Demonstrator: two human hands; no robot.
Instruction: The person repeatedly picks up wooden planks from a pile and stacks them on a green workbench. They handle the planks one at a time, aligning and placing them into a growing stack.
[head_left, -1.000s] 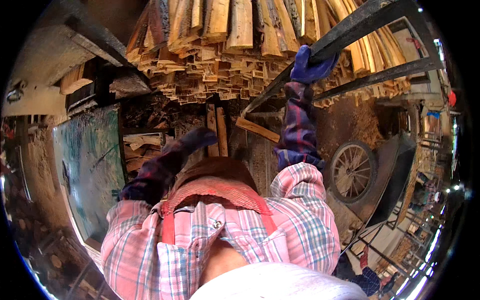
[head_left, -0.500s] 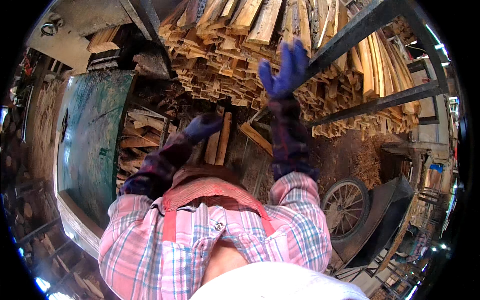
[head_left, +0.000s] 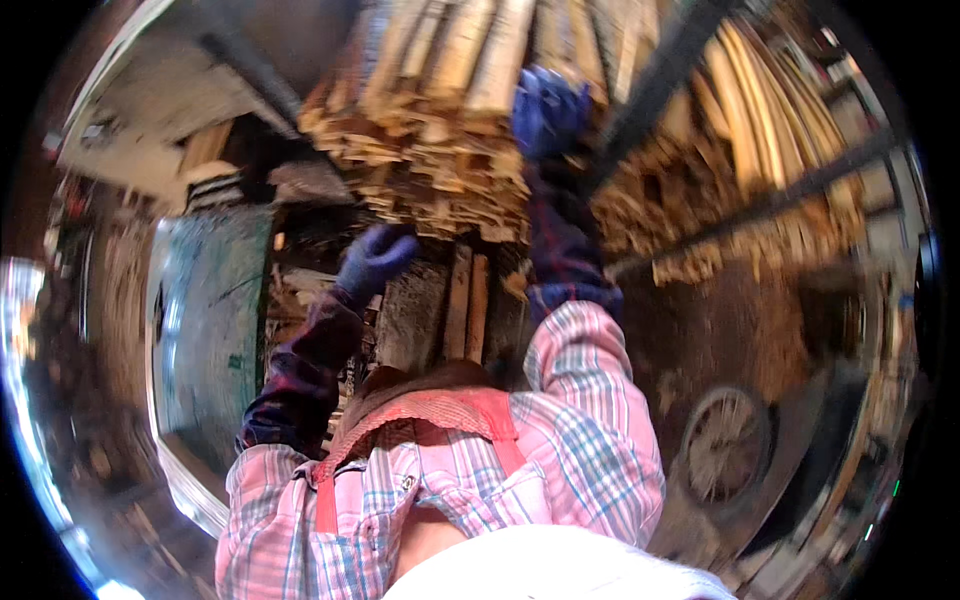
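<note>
1. Far left of the frame, the green panel (head_left: 205,330) has a long edge facing the left hand (head_left: 372,258), so I'd keep that forearm clear.
2. Left of center, that hand is half open, fingers loosely bent, nothing visible in its hold.
3. Upper center, the stacked boards (head_left: 465,50) sit ends-on. The right hand (head_left: 550,112) is over them, fingers bent; too blurry to tell if it's gripping. Imo: full-palm grip, straight pull.
4. Upper right, a dark bar (head_left: 650,100) slants just beside it. Watch those knuckles.
5. Lower right, the spoked wheel (head_left: 722,445) sits well apart; seems roomier between.
</note>
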